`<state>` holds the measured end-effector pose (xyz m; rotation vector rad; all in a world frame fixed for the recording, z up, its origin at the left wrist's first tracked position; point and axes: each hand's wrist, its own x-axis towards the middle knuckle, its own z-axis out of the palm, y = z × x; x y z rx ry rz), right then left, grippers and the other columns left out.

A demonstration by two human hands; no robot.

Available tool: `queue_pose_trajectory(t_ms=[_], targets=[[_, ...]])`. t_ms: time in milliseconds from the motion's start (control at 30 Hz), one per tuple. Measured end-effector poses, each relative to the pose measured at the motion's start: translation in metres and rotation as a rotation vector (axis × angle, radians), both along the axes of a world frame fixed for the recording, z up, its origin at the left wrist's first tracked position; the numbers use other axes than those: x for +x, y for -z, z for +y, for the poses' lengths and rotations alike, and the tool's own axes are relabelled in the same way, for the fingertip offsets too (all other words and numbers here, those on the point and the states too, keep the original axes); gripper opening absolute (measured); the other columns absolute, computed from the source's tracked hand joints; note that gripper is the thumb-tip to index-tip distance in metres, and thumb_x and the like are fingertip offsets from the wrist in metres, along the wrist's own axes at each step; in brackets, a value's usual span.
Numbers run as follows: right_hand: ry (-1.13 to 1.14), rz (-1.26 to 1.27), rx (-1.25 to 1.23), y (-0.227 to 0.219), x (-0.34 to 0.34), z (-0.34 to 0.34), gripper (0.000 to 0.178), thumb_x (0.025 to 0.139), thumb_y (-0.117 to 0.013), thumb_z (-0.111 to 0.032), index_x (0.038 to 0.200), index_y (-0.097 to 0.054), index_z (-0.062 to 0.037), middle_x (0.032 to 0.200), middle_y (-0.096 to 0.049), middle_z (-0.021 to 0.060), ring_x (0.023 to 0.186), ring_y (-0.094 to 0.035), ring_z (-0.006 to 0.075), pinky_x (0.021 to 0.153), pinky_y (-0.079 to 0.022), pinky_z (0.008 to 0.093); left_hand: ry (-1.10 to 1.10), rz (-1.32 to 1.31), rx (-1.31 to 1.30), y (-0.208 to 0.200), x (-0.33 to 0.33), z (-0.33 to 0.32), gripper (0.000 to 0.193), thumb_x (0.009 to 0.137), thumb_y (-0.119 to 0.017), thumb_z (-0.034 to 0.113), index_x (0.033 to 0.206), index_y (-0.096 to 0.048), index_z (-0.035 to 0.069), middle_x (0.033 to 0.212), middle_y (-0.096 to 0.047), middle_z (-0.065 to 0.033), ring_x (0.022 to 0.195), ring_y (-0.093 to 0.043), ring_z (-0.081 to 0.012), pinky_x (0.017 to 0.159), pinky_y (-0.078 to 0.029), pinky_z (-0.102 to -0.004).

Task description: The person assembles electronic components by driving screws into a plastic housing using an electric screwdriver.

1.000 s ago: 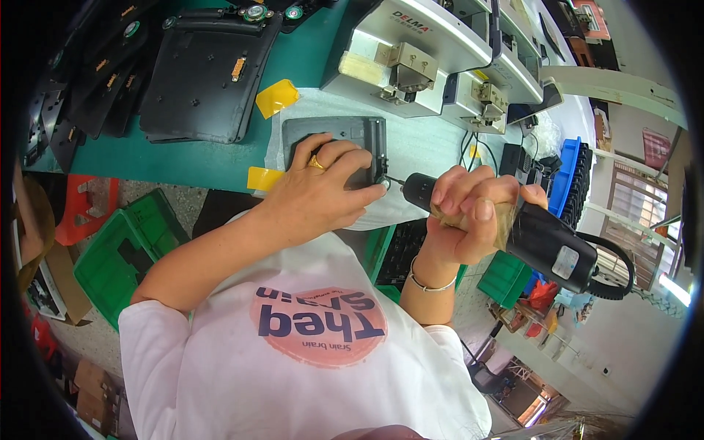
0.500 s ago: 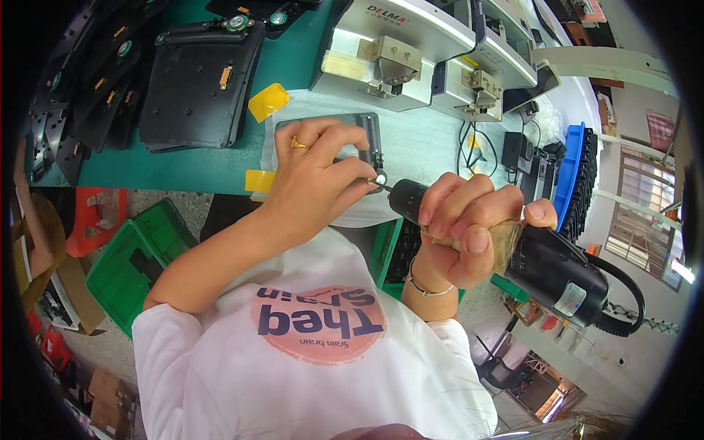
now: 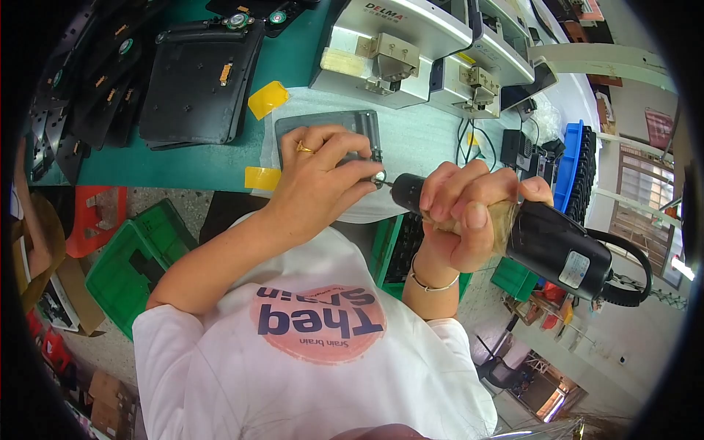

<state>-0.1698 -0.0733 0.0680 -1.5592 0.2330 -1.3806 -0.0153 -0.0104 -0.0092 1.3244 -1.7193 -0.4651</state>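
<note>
A dark grey rectangular panel (image 3: 359, 119) lies on a pale foam sheet over the bench. My left hand (image 3: 315, 176), with a gold ring, rests across its near part; the fingers are bent and slightly apart. Its index finger and thumb tips lie either side of a small round silver part (image 3: 379, 177) at the panel's near right corner. My right hand (image 3: 469, 213) is wrapped round a black electric screwdriver (image 3: 561, 249) with tape on its grip. The tool is held sideways, its bit (image 3: 388, 183) pointing left at the round part; whether a screw sits there I cannot tell.
Black panels (image 3: 198, 88) are stacked at the left on the green mat (image 3: 169, 170). Two grey-white machines (image 3: 411, 37) stand at the back. Yellow tape pieces (image 3: 268, 100) mark the foam sheet. A blue tray (image 3: 576, 158) is at the right, a green crate (image 3: 139, 253) below left.
My left index finger and thumb have spread apart a little near the round part. The screwdriver's rear end has swung upward in the picture, its bit staying near the panel's corner.
</note>
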Motion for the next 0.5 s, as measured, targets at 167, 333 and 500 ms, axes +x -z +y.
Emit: queue_pose_trajectory(t_ms=[167, 333, 500], targets=[[0.266, -0.094, 0.129, 0.006, 0.004, -0.001, 0.051, 0.083, -0.072, -0.004, 0.117, -0.035, -0.0109, 0.062, -0.051, 0.005, 0.048, -0.05, 0.0187, 0.043, -0.048, 0.0336, 0.011, -0.127, 0.0, 0.005, 0.005, 0.005, 0.032, 0.068, -0.08, 0.021, 0.099, -0.071, 0.02, 0.111, -0.052, -0.0022, 0.109, -0.048, -0.0242, 0.091, -0.031, -0.0426], [0.267, -0.082, 0.12, 0.018, 0.005, -0.008, 0.05, 0.083, -0.071, -0.002, 0.118, -0.036, -0.0082, 0.061, -0.053, 0.0071, 0.046, -0.052, 0.02, 0.043, -0.049, 0.0333, 0.011, -0.22, -0.134, 0.016, -0.007, 0.009, 0.035, 0.067, -0.079, 0.023, 0.1, -0.072, 0.025, 0.111, -0.052, -0.0015, 0.11, -0.045, -0.0225, 0.091, -0.03, -0.0446], [0.266, -0.076, 0.123, 0.023, 0.004, -0.009, 0.05, 0.083, -0.071, -0.002, 0.118, -0.036, -0.0076, 0.061, -0.054, 0.0071, 0.046, -0.052, 0.0201, 0.043, -0.049, 0.033, -0.028, -0.349, -0.165, 0.02, -0.008, 0.007, 0.032, 0.067, -0.077, 0.021, 0.098, -0.072, 0.025, 0.11, -0.053, -0.0012, 0.11, -0.045, -0.0216, 0.092, -0.03, -0.0433]])
